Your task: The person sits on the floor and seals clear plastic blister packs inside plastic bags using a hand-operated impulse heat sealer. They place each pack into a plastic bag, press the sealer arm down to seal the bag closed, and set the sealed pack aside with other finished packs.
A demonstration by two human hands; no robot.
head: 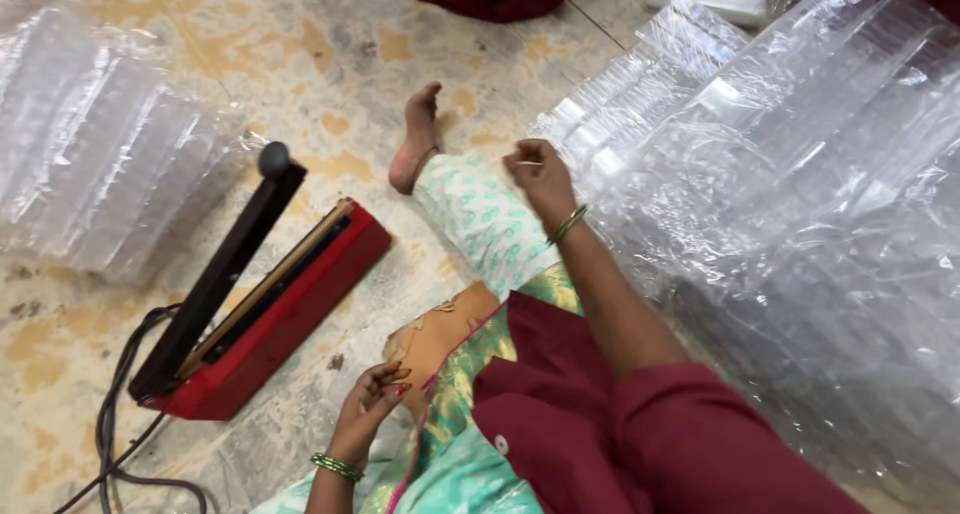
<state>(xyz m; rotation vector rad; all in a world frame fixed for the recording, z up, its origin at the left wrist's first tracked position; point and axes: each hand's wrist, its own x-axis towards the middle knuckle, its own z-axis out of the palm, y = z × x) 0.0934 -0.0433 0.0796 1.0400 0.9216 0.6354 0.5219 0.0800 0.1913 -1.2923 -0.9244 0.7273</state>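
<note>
reaching for stock: right hand (540,174) pinched on a clear bag (600,139) edge at the pile (800,234); left hand (375,394) loose, empty, near open sealer (260,304). needs one bag peeled free.

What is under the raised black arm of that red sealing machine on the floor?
Under the heat sealer's lifted black arm lies only its bare tan sealing strip. The floor beneath its red base is hidden.

The scene is being lit evenly by soft, bright daylight, with only faint shadows being cast on the floor (330,54). White glare is being thrown off the clear plastic sheets (800,174) at the right. The plastic bundle (90,164) at the upper left is being smeared by motion blur.
</note>
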